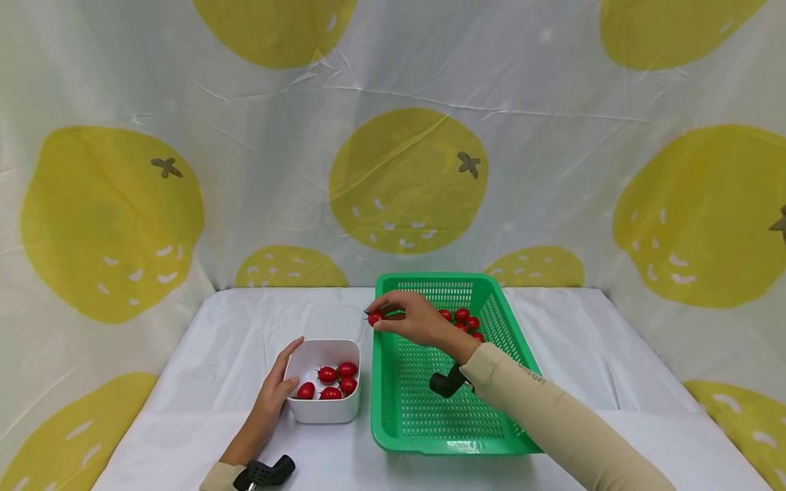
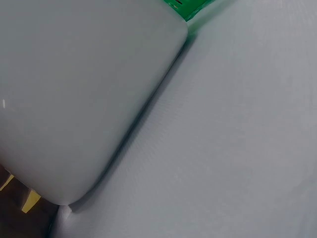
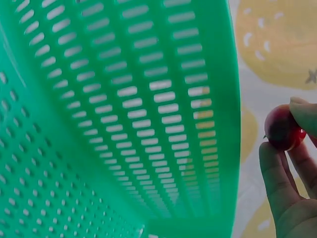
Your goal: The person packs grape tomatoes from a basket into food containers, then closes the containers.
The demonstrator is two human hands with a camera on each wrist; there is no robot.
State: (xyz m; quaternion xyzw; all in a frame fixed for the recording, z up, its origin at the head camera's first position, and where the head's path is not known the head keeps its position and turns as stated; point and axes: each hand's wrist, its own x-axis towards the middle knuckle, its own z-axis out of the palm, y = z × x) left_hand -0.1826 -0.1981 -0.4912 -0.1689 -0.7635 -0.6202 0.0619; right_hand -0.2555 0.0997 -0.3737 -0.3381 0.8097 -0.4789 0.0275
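Fingers of your right hand (image 1: 411,319) are clamped on 1 red cherry tomato (image 1: 375,318), held up near the left rim of the green basket (image 1: 424,416); your right wrist view shows it between thumb and fingers, just outside that rim. Your left hand (image 1: 273,385) touches the left side of the white container (image 1: 323,411), its thumb and fingers spread apart along the wall. Inside that container, you have 5 tomatoes (image 1: 330,393) lying on the bottom. At least 5 more tomatoes (image 1: 462,314) sit toward the far right part of the basket, partly hidden by your right hand. Basket and container stand side by side, apart, on the white-covered tabletop (image 1: 589,382). Behind the container lies 1 translucent flat piece (image 1: 331,322). A curtain (image 1: 540,204) printed with yellow fruit surrounds your work area.
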